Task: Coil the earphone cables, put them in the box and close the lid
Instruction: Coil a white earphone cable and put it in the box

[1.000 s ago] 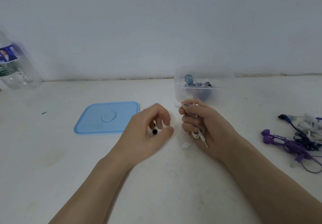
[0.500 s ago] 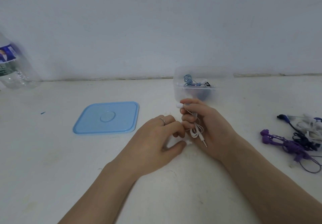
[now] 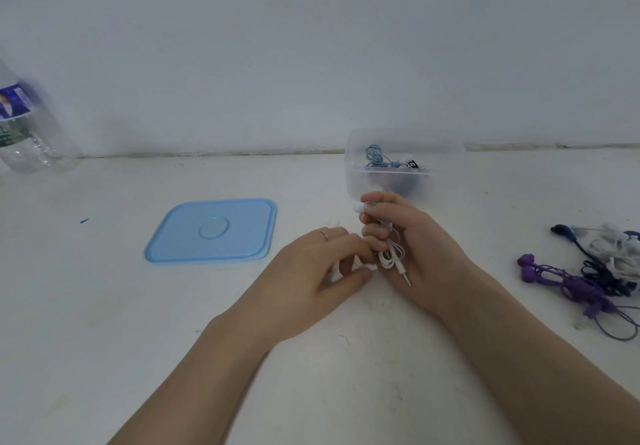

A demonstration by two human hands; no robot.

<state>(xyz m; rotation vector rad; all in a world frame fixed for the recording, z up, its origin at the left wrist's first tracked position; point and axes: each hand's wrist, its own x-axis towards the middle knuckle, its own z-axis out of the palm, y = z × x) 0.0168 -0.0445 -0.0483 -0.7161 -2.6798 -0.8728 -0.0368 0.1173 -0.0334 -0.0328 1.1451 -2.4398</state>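
Head view, right hand: the right hand (image 3: 415, 240) is clenched around a white earphone cable (image 3: 391, 254), with loops and the jack hanging below the fingers and one white earbud poking out at the top by the thumb.
Head view, left hand: the left hand (image 3: 322, 271) pinches the loose white end of the same cable between thumb and fingers, just beside the right hand's fingers; a ring shows on one finger.
Change: a second ago the left hand was apart from the right and lifted, with a dark dot showing at its fingertips; now it has come across and lies low on the bench (image 3: 311, 375), touching the coil.
Meaning: probably the last loose end is being gathered in, so this coil looks nearly ready to go in.
Box: the clear box (image 3: 360, 181) stands open just behind the right hand, with blue and dark earphones already inside.
Lid: the blue lid (image 3: 211, 231) lies flat on the bench to the left, well apart from the box.
Remaining: a tangle (image 3: 588, 271) of purple, dark and white earphones waits at the right edge.
Writing: the bottle (image 3: 24, 133) at far left has a blue label, too blurred to read.
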